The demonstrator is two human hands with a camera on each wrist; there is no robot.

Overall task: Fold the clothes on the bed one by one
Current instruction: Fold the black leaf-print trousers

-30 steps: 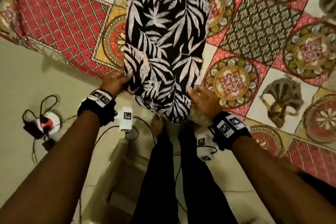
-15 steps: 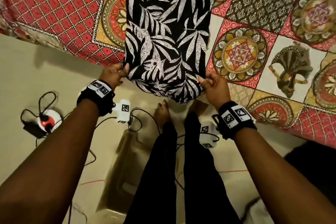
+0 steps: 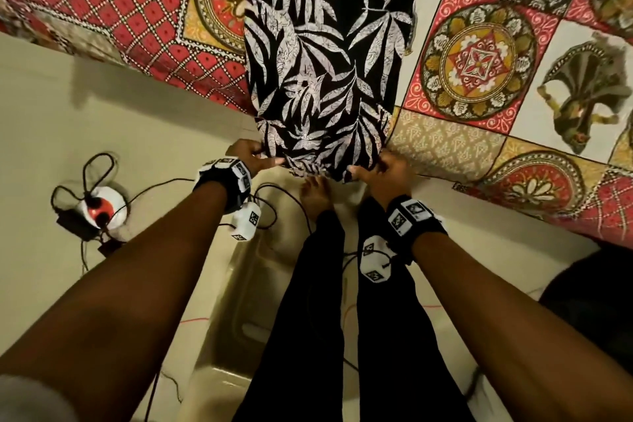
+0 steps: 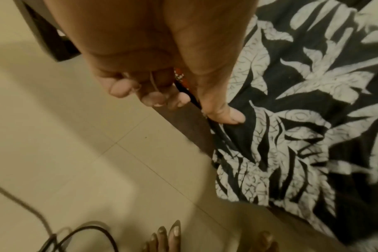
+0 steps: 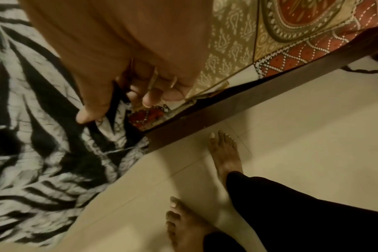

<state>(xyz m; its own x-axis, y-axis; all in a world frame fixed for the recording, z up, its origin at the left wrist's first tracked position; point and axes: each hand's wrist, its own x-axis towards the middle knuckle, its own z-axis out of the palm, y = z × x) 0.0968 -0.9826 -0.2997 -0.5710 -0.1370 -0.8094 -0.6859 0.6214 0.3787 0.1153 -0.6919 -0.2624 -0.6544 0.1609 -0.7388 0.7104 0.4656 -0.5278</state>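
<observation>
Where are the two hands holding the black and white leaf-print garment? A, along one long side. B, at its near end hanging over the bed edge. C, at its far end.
B: the left hand and right hand each pinch a near corner of the garment at the bed edge.

Thin matt leaf-print cloth garment (image 3: 322, 72), woven patterned bedspread (image 3: 479, 55), smooth glossy floor tiles (image 3: 68, 113)

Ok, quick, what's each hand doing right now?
Left hand: pinching the near left corner of the leaf-print garment.
Right hand: pinching the garment's near right corner.
</observation>
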